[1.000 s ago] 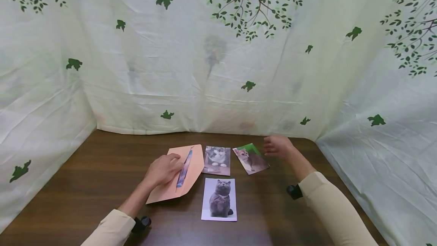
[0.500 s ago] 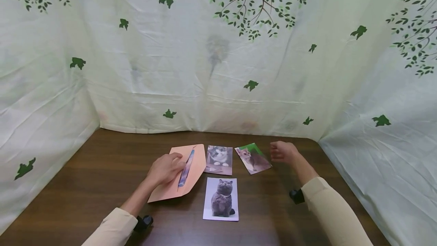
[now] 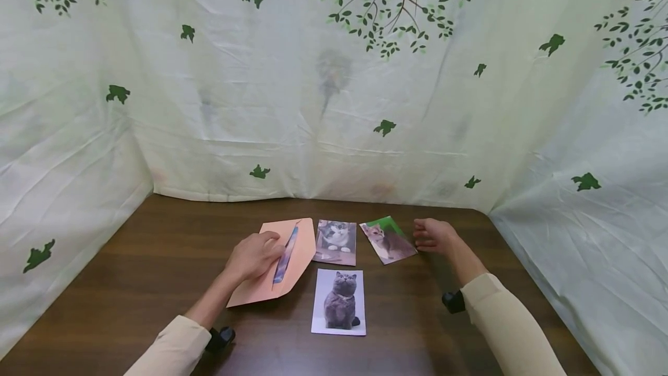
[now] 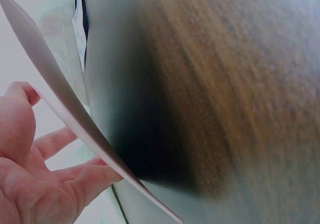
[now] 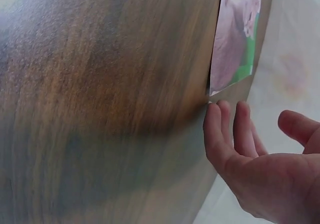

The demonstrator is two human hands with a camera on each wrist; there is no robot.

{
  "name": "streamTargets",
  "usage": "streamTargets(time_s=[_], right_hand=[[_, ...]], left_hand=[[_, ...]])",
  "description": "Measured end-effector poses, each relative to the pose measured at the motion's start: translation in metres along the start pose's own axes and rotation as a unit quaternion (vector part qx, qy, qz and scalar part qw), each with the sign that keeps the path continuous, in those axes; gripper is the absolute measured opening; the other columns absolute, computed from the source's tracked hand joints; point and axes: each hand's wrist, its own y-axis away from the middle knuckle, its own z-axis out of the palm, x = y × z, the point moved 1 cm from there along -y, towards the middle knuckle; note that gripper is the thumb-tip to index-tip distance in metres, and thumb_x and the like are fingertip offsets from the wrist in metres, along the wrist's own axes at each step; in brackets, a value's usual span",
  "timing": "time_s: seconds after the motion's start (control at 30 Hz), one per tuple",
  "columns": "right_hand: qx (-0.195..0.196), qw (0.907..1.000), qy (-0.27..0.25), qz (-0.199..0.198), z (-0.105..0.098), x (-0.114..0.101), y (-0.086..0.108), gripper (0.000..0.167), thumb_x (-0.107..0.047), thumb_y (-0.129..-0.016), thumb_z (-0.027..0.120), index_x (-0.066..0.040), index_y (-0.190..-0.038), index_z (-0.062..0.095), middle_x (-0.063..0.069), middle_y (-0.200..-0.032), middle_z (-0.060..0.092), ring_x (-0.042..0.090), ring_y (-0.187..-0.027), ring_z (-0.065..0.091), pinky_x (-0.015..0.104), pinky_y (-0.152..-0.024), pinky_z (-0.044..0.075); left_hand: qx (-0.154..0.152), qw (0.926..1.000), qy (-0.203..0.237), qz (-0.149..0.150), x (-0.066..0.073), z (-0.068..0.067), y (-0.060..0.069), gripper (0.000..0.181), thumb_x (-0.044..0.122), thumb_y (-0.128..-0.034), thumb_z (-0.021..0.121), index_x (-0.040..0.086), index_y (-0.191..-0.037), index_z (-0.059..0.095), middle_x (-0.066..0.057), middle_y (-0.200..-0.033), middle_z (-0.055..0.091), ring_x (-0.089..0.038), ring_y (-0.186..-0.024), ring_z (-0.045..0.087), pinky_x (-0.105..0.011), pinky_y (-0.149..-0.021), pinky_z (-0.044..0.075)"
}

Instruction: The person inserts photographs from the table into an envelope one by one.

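Note:
In the head view my left hand (image 3: 256,257) holds a peach envelope (image 3: 297,242) on the left of the table. A slot in its face shows a strip of a bluish-purple print (image 3: 285,257). Seen from the left wrist, the envelope (image 4: 70,104) is nearly edge-on and tilted, with the fingers (image 4: 55,141) against it; how they grip is partly hidden. My right hand (image 3: 433,235) is by the right corner of a kitten photo (image 3: 388,239) with a green top. From the right wrist, its fingers (image 5: 215,124) bend loosely near that corner, thumb apart, holding nothing.
A grey-and-white cat photo (image 3: 336,242) lies between the envelope and the kitten photo. Nearer stands out a photo of a sitting grey cat (image 3: 339,302) on a pale ground. The brown wooden table (image 3: 130,283) ends at a hanging leaf-print cloth (image 3: 224,103).
My right hand has shifted slightly right and down beside the kitten photo. The left hand stays on the envelope, and the photos keep their places while the head view shifts a little.

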Motion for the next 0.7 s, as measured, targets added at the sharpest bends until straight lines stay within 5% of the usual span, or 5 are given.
streamTargets(time_s=[0.7], right_hand=[[-0.047, 0.9972, 0.036, 0.047, 0.0007, 0.0043, -0.0049, 0.060, -0.032, -0.106, 0.046, 0.009, -0.148, 0.038, 0.031, -0.151, 0.043, 0.029, -0.113, 0.061, 0.045, -0.106, 0.048]], left_hand=[[-0.009, 1.0000, 0.004, 0.000, 0.0019, -0.0025, 0.0018, 0.048, 0.035, -0.0999, 0.051, 0.004, -0.136, 0.061, -0.023, -0.132, 0.064, -0.044, -0.122, 0.058, -0.058, -0.102, 0.045]])
